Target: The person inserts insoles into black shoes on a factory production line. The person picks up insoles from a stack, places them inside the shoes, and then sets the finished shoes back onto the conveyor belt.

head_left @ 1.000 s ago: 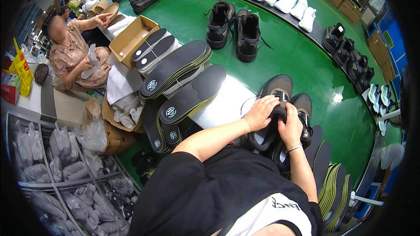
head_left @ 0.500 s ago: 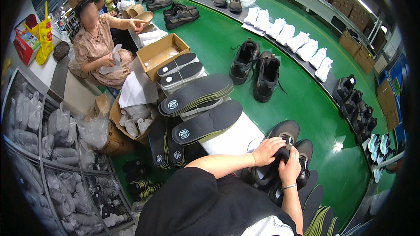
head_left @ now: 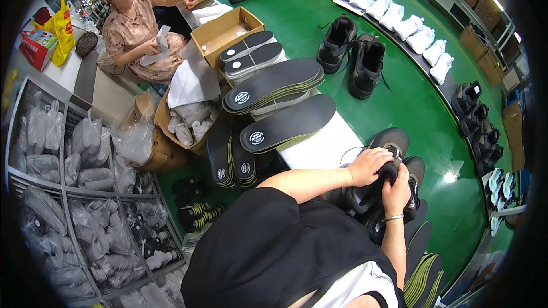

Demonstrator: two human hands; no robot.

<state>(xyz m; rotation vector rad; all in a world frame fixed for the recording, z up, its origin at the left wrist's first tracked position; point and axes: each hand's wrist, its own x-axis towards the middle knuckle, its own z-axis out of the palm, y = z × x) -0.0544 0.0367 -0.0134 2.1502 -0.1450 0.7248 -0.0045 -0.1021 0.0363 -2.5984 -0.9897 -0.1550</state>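
A dark grey shoe (head_left: pixel 393 138) stands at the near edge of the green table, its toe pointing away from me. My left hand (head_left: pixel 370 166) has its fingers curled over the shoe's tongue and collar. From the other side, my right hand (head_left: pixel 396 189), with a bracelet at the wrist, grips the same collar opening. The fingers hide most of the laces and opening. Close against it on the right is a second dark shoe (head_left: pixel 416 170), partly covered by my right hand. More dark footwear lies under my wrists, too hidden to make out.
Stacked black insoles (head_left: pixel 288 122) lie on the left, beside an open cardboard box (head_left: pixel 225 29). A laced pair of dark shoes (head_left: pixel 366 65) stands farther ahead. White-wrapped shoes (head_left: pixel 408 27) line the conveyor (head_left: pixel 354 8). A seated co-worker (head_left: pixel 142 34) extends an arm at far left.
The whole view has shifted, so the table and its things sit higher and farther right in the picture. Both my hands stay on the shoe's collar, with slight finger movement.
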